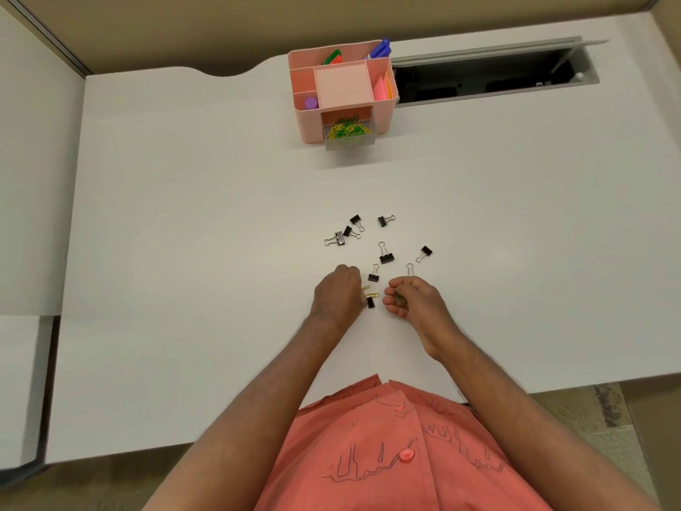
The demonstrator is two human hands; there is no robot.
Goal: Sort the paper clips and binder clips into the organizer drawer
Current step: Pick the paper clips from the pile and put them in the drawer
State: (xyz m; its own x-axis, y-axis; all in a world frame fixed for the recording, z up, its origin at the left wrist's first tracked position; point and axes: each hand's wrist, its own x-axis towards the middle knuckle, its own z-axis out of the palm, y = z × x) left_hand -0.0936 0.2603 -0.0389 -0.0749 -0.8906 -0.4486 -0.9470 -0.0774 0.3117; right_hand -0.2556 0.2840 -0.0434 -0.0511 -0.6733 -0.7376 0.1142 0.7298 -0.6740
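Nearest the lens: coral button shirt (pixel 398 448) with a dark line print, both bare forearms reaching out over white desk (pixel 184 252).

Left hand (pixel 337 293): knuckles up, fingers curled down onto the desk, tips hidden under the hand; whether pinching anything, cannot tell. Just right of it, touching or nearly so: 2 yellow paper clips (pixel 370 292) and 1 black binder clip (pixel 370 302).

Right hand (pixel 414 298): palm turned inward, fingers curled round something small and green (pixel 399 297), probably paper clips, though too blurred to be sure. Hands close but apart, not touching.

Scattered beyond the hands, flat on the desk: 8 more black binder clips (pixel 386 257) with silver wire handles. 1 just between the hands' far edges, 1 half hidden behind the right hand's fingers, 1 further right, 4 in a loose group further out and left.

Far side of desk, well apart from the clips: pink organizer (pixel 385 116) with several top compartments holding markers (pixel 381 49), sticky notes (pixel 381 88), a purple round item (pixel 311 103). Clear drawer (pixel 348 136) at its front pulled out, filled with yellow and green paper clips.

Right of organizer: open cable slot (pixel 490 77) in the desk.
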